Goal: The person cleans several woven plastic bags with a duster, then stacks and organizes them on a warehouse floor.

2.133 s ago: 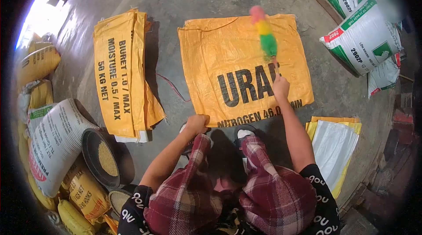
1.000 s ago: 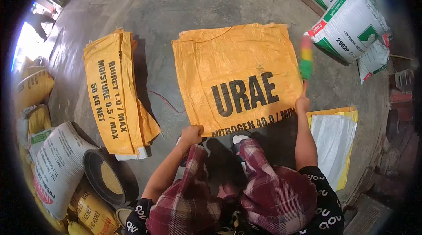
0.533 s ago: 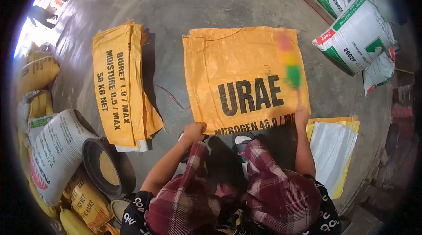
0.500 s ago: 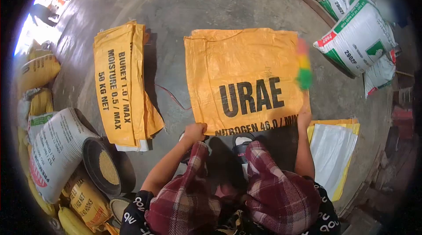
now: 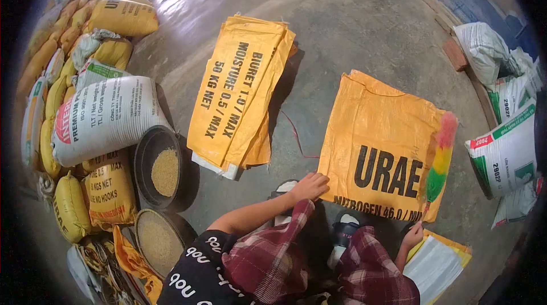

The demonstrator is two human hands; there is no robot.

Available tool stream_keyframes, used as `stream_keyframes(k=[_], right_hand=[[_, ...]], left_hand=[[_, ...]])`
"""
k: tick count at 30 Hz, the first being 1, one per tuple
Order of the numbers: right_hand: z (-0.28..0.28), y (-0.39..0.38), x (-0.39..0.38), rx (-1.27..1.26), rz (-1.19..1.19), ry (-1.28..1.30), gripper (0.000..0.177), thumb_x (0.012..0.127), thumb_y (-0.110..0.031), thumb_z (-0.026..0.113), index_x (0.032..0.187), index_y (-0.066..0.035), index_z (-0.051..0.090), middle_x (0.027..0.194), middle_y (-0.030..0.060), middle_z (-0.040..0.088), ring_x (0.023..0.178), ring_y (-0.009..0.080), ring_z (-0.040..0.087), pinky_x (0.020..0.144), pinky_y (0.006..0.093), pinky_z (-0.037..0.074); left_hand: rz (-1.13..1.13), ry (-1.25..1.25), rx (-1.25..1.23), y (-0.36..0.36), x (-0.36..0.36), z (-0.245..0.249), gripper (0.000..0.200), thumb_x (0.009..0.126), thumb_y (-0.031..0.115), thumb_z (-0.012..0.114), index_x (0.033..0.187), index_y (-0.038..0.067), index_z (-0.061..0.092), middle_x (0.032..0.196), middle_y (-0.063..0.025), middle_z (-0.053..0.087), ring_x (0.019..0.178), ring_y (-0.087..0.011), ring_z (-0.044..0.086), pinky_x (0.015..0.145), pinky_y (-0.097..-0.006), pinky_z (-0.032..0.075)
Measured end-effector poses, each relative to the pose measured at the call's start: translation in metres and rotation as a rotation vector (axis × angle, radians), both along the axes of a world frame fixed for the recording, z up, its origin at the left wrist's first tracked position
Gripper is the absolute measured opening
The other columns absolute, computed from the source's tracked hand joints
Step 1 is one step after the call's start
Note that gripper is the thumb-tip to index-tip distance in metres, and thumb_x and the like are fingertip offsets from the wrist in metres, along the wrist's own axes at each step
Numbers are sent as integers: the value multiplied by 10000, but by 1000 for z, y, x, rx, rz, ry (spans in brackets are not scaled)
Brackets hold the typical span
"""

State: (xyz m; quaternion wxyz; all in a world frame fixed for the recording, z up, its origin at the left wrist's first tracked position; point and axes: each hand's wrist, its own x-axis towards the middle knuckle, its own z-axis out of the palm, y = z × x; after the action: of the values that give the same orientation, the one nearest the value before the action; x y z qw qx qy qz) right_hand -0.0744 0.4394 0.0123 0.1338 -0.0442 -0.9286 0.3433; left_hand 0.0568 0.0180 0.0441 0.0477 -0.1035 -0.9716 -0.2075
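A flat yellow woven sack (image 5: 376, 134) printed "URAE" lies on the concrete floor in front of me. My left hand (image 5: 310, 187) is closed on its near left corner. My right hand (image 5: 413, 236), just below the near right corner, grips the handle of a fluffy duster (image 5: 440, 157) in pink, yellow and green. The duster's head lies over the sack's right edge. To the left is a stack of folded yellow sacks (image 5: 236, 94) printed "MOISTURE 0.5 / MAX". Near my right hand lies a white and yellow sack (image 5: 436, 265).
Filled sacks (image 5: 108, 114) pile up along the left. Beside them stand a black basin of grain (image 5: 165, 171) and another grain-filled container (image 5: 159, 242). White and green sacks (image 5: 507, 151) and a brick (image 5: 454, 55) are at the right. A red string (image 5: 293, 128) lies between the yellow sacks.
The view has turned left, so the scene sits further right. My right hand and the duster have come nearer to me along the sack's right edge. The left hand stays at its corner.
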Motion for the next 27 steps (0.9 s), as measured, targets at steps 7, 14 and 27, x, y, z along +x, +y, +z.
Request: stream_keyframes(k=[7,14,27], right_hand=[[14,-20,-8,-89,8,-55,439,915,-256,407,586,32,432,496,66,407,479,170,394,488,319,330],[25,-29,-1,-83,60,-121,424,917,-241,398,586,23,415,503,72,399,474,172,381,486,321,324],[122,3,-8,-461,-413,271,492,918,-389,382,544,-69,363,496,-3,326,445,104,317,421,245,276]], left_hand=[[-65,1,-43,0,5,-5,191,735,160,515,909,81,528,1036,-82,478,987,-221,452,817,-337,364],[181,35,-210,8,6,-17,263,761,193,496,988,68,542,1143,-87,452,1077,-242,422,856,-355,352],[-182,333,307,34,-148,164,163,687,126,550,823,63,486,670,-119,515,631,-303,552,522,-404,436]])
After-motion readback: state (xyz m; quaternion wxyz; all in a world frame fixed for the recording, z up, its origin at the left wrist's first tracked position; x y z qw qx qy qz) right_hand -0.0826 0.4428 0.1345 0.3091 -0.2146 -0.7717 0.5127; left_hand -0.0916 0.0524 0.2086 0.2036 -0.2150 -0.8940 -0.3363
